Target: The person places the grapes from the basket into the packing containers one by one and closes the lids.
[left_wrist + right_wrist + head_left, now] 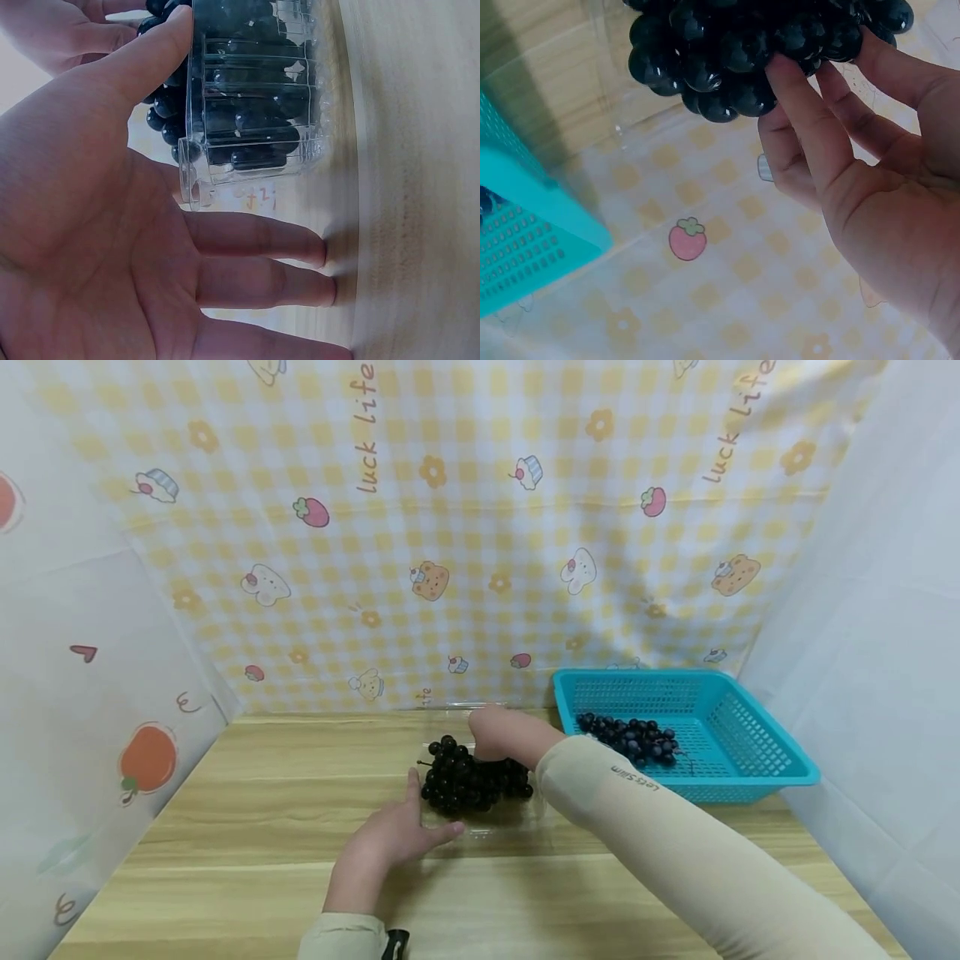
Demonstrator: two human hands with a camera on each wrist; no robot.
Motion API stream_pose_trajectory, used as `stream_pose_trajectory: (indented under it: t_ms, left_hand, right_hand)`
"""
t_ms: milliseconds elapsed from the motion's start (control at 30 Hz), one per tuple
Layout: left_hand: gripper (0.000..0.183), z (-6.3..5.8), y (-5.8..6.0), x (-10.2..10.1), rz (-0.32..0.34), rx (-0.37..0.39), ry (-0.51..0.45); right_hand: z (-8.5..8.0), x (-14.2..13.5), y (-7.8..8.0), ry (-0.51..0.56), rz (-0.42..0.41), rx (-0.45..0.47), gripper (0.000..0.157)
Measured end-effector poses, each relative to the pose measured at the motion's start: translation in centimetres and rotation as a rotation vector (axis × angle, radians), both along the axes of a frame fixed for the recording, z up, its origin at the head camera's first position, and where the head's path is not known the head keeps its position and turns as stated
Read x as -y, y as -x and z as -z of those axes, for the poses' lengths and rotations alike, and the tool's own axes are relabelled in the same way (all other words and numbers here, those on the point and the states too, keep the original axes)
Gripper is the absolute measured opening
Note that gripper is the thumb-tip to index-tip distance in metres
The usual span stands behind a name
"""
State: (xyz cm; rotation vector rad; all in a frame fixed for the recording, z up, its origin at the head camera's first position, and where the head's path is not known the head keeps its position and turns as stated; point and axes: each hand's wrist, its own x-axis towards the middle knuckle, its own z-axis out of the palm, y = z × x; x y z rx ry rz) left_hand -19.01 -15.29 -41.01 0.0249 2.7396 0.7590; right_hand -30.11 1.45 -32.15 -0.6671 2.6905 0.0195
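My right hand (501,733) pinches round glossy-black grapes (457,781); left hand (393,833) spread beside clear plastic box (196,180) below grip. Likely settling them in; next: tuck, release.

The yellow-and-white checked cloth backdrop (480,527) bore "luck life" twice in brown vertical lettering near its top; "life" alone showed low down, just above the pale wooden desk (262,810). The beige fabric right sleeve (697,852) read "LetsSlim", apparently.

A yellow-checked cloth (472,539) printed with cartoon animals hangs behind a wood-grain table (262,810), between white side panels (870,643).
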Motion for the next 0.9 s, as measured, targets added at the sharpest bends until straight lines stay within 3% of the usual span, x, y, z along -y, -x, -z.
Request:
stream_pose_trajectory:
  t_ms: [333,667,900]
  left_hand:
    - [0.13,0.0,0.0,0.0,0.003,-0.009,0.001]
    - [0.129,-0.1,-0.1,0.0,0.004,-0.008,-0.007]
    - [0.13,-0.3,-0.1,-0.1,0.01,-0.007,-0.007]
  right_hand:
    - [0.7,-0.3,0.1,0.007,0.048,0.017,0.007]
    - [1.8,-0.7,1.0,0.104,0.121,0.097,0.024]
    - [1.2,-1.2,0.9,0.129,0.143,0.087,0.017]
